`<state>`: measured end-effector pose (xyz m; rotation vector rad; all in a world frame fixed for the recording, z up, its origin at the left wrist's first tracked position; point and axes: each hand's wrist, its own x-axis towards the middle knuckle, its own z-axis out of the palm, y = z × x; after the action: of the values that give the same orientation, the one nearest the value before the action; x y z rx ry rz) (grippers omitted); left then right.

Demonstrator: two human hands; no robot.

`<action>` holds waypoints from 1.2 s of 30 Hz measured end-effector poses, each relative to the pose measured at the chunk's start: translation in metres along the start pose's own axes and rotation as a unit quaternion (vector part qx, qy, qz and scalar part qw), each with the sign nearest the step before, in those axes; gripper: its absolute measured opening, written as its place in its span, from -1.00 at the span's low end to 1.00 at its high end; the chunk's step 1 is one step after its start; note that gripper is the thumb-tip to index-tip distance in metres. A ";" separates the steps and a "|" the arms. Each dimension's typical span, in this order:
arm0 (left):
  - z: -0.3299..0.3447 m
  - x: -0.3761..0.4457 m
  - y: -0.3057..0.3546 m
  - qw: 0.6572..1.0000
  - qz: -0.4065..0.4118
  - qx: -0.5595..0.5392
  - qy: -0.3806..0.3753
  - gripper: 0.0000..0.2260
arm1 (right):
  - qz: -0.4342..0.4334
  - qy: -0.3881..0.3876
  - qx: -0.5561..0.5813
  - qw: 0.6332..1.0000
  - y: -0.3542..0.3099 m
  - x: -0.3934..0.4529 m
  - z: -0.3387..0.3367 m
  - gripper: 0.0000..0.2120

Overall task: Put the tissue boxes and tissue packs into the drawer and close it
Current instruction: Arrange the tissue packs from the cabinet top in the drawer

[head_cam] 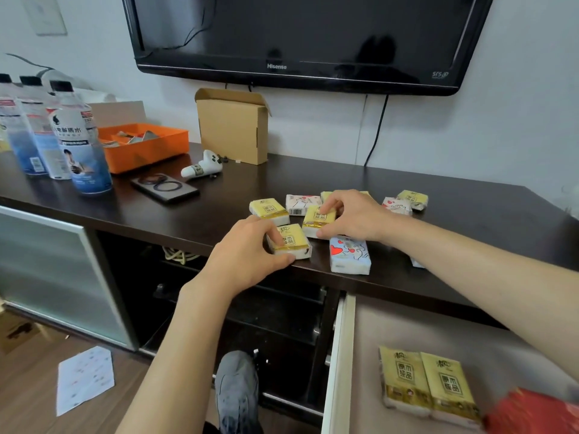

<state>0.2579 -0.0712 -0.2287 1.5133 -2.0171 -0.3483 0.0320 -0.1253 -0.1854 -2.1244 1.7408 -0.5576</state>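
1. Left hand (247,249) grips a yellow tissue pack (289,241) at the front edge of the dark cabinet top (470,202).
2. Right hand (354,214) grips a second yellow tissue pack (318,219), at 1 o'clock from the first.
3. A heart-print tissue pack (349,255) lies at 3 o'clock from the first pack.
4. The open drawer (340,355), at 5 o'clock, holds two yellow tissue packs (427,383) side by side.

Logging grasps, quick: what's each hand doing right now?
Left hand: closed on a yellow tissue pack.
Right hand: closed on another yellow pack.
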 end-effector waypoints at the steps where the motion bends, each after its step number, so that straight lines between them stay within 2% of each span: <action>1: 0.000 0.000 0.000 1.000 -0.003 0.001 0.006 -0.71 | -0.008 0.032 -0.002 0.999 0.003 -0.004 0.001 -0.58; 5: -0.002 -0.005 0.003 0.998 -0.003 0.001 0.062 -0.56 | -0.048 0.193 0.063 0.978 0.013 -0.029 0.001 -0.55; 9: -0.009 -0.016 0.021 0.985 0.026 -0.099 0.138 -0.46 | -0.048 0.218 0.174 0.959 0.016 -0.074 -0.010 -0.54; 12: -0.004 -0.033 0.049 0.981 0.085 -0.147 0.093 -0.31 | -0.040 0.189 0.204 0.960 0.026 -0.123 -0.017 -0.49; 15: 0.011 -0.058 0.080 0.983 0.152 -0.106 -0.005 -0.21 | -0.019 0.157 0.194 0.968 0.051 -0.177 -0.016 -0.36; 18: 0.026 -0.080 0.101 0.973 0.201 -0.067 -0.088 -0.27 | 0.008 0.126 0.168 0.978 0.078 -0.225 -0.014 -0.23; 21: 0.040 -0.100 0.114 0.958 0.238 -0.018 -0.161 -0.43 | 0.019 0.095 0.100 0.990 0.096 -0.256 -0.017 -0.25; 23: 0.050 -0.112 0.119 0.945 0.269 0.032 -0.184 -0.51 | 0.017 0.057 0.043 0.997 0.098 -0.269 -0.018 -0.32; 26: 0.067 -0.126 0.120 0.926 0.304 0.100 -0.203 -0.52 | 0.011 -0.011 -0.080 0.997 0.093 -0.280 -0.014 -0.38; 29: 0.079 -0.134 0.116 0.913 0.327 0.127 -0.208 -0.49 | 0.008 -0.070 -0.162 0.984 0.086 -0.287 -0.007 -0.30; 36: 0.087 -0.142 0.109 0.897 0.340 0.162 -0.231 -0.35 | 0.014 -0.153 -0.252 0.955 0.074 -0.287 -0.009 -0.15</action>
<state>0.1467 0.0850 -0.2825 0.8259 -2.9441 -0.0796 -0.0846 0.1421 -0.2390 -2.3423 1.8625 0.2520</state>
